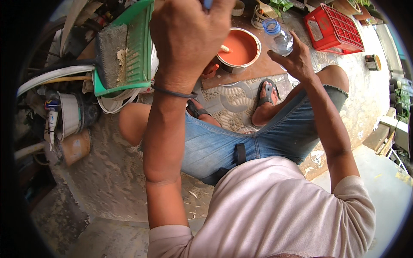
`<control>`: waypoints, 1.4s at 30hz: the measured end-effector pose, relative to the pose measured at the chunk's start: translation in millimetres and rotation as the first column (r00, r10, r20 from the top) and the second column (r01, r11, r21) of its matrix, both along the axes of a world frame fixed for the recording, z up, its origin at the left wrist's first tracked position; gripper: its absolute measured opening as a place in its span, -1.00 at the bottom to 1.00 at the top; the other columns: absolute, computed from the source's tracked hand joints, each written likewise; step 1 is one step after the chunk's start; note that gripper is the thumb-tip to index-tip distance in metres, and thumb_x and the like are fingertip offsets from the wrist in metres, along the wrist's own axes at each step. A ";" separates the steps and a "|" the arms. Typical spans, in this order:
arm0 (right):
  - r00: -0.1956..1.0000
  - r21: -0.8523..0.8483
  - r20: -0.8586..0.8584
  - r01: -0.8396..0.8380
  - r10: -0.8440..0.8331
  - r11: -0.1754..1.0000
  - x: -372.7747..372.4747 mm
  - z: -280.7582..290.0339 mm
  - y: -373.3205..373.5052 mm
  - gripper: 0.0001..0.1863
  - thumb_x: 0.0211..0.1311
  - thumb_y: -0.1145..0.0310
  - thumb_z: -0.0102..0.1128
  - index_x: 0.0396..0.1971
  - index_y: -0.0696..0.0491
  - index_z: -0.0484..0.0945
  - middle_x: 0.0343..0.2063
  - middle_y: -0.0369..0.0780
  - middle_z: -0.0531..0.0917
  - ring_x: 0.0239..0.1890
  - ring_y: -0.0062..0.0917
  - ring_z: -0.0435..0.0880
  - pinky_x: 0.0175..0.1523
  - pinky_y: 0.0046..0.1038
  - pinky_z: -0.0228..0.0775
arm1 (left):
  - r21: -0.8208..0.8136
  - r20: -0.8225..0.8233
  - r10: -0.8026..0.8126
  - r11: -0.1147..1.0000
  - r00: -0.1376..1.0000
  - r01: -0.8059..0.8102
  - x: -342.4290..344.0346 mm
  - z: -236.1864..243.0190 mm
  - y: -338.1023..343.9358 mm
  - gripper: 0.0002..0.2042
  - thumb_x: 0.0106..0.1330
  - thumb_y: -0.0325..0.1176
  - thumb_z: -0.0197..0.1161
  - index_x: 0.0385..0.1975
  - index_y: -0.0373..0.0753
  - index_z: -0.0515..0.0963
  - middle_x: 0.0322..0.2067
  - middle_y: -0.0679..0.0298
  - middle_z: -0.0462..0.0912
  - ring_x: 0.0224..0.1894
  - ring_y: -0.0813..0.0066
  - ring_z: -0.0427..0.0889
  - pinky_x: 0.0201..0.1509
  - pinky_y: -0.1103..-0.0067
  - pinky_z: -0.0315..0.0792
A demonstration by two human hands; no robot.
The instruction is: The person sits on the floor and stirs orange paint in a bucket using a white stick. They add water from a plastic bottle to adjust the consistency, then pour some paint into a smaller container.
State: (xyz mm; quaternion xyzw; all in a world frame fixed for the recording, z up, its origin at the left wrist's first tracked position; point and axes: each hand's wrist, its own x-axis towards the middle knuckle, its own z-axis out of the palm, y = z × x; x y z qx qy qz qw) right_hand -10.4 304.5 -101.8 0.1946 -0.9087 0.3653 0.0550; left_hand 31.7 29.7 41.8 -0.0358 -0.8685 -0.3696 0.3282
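Observation:
My left hand is raised at the top centre, its fingers closed round something mostly hidden, with a bit of blue showing between them. My right hand grips a clear plastic bottle with an uncapped mouth and blue neck. Between my hands, on a brown board, stands an open bucket of orange liquid with a light stick in it. A small reddish container sits beside the bucket, partly behind my left wrist. A brush in a pot stands behind the bottle.
A green dustpan with a broom head lies at upper left, above tubs and tubes. A red crate and small can are at upper right. My sandalled feet rest on patterned paving below the board.

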 end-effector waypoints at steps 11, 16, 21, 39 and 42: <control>0.991 0.424 0.135 -0.074 0.018 0.903 -43.7 -38.1 33.8 -0.29 -0.01 0.27 0.59 0.18 0.12 0.50 -0.10 0.06 0.75 -0.04 0.02 0.75 0.03 -0.12 0.58 | 0.329 0.032 -0.056 0.943 0.998 0.042 -0.2 -47.7 -26.8 -0.64 0.48 -0.16 0.39 -0.37 -0.41 0.61 -0.59 0.20 0.63 -0.52 0.50 0.59 -0.40 0.50 0.44; 0.988 0.465 0.152 -0.065 -0.007 0.883 -49.3 -55.1 35.8 -0.28 -0.01 0.26 0.56 0.20 0.11 0.49 -0.08 0.08 0.74 -0.03 0.04 0.74 0.03 -0.10 0.57 | 0.353 0.033 -0.080 0.933 0.996 0.063 1.2 -47.6 -29.7 -0.65 0.49 -0.18 0.39 -0.36 -0.40 0.61 -0.57 0.18 0.65 -0.52 0.48 0.64 -0.41 0.52 0.46; 0.992 0.522 0.123 -0.063 -0.002 0.851 -51.3 -70.5 32.0 -0.27 -0.05 0.26 0.53 0.19 0.11 0.49 -0.13 0.08 0.73 -0.07 0.06 0.72 0.01 -0.05 0.55 | 0.380 0.034 -0.097 0.922 0.995 0.077 -0.2 -47.1 -29.9 -0.66 0.49 -0.19 0.38 -0.36 -0.40 0.60 -0.57 0.18 0.66 -0.53 0.45 0.66 -0.42 0.52 0.47; 0.984 0.634 0.162 -0.043 -0.078 0.772 -49.2 -73.7 25.8 -0.44 -0.08 0.27 0.46 -0.02 0.10 0.50 -0.12 -0.04 0.71 0.01 -0.02 0.70 0.04 -0.07 0.54 | 0.394 0.028 -0.115 0.914 0.993 0.095 -2.8 -51.3 -23.4 -0.68 0.48 -0.23 0.40 -0.34 -0.43 0.61 -0.56 0.16 0.67 -0.53 0.46 0.67 -0.44 0.52 0.47; 0.984 0.628 0.157 -0.039 -0.078 0.777 -48.9 -76.3 27.5 -0.46 -0.08 0.28 0.45 -0.05 0.10 0.50 -0.14 -0.04 0.70 0.01 -0.03 0.69 0.02 -0.06 0.53 | 0.372 0.058 -0.097 0.926 0.994 0.069 -2.4 -49.7 -23.8 -0.68 0.48 -0.22 0.40 -0.34 -0.42 0.62 -0.56 0.17 0.67 -0.53 0.46 0.67 -0.44 0.52 0.47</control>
